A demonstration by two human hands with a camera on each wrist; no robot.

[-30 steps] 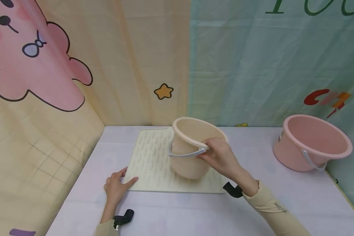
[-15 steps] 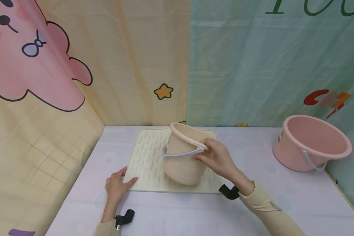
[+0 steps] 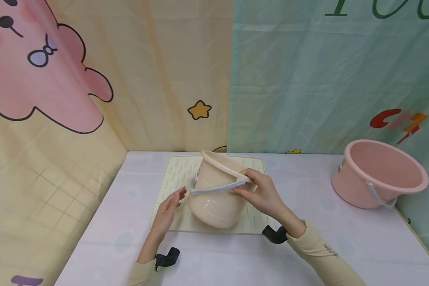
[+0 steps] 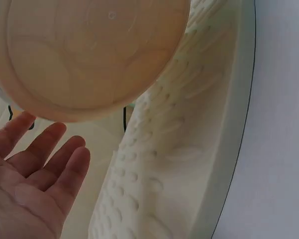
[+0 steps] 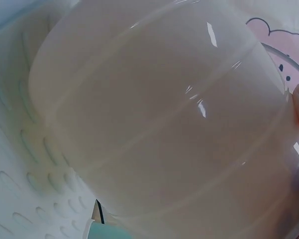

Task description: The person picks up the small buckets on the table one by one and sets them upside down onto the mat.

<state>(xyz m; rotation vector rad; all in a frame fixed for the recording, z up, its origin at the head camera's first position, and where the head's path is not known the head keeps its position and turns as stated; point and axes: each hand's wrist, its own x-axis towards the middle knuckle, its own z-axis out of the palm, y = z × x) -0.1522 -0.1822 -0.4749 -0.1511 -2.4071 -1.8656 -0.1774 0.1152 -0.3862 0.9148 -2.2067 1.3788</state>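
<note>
A cream plastic bucket (image 3: pixel 216 202) with a pale blue-grey handle (image 3: pixel 218 188) hangs tilted over a cream textured mat (image 3: pixel 169 178). My right hand (image 3: pixel 259 191) grips its rim at the right, thumb on the outside near the handle's end. To the left of the bucket, my left hand (image 3: pixel 168 210) is raised with fingers extended and palm turned towards it. In the left wrist view those fingers (image 4: pixel 72 169) lie just below the round base (image 4: pixel 97 55) of the bucket. The right wrist view is filled mostly by the bucket's shiny side wall (image 5: pixel 164 109).
A pink bucket (image 3: pixel 357 190) with a pale handle stands at the right side of the white-covered table (image 3: pixel 307 190). Printed curtains (image 3: pixel 171 79) hang behind the table and at its sides. Each wrist carries a black camera mount (image 3: pixel 168 257).
My right hand has carried the cream bucket left and nearer, tilting it further. My left hand has let go of the mat's corner and risen towards the bucket.
</note>
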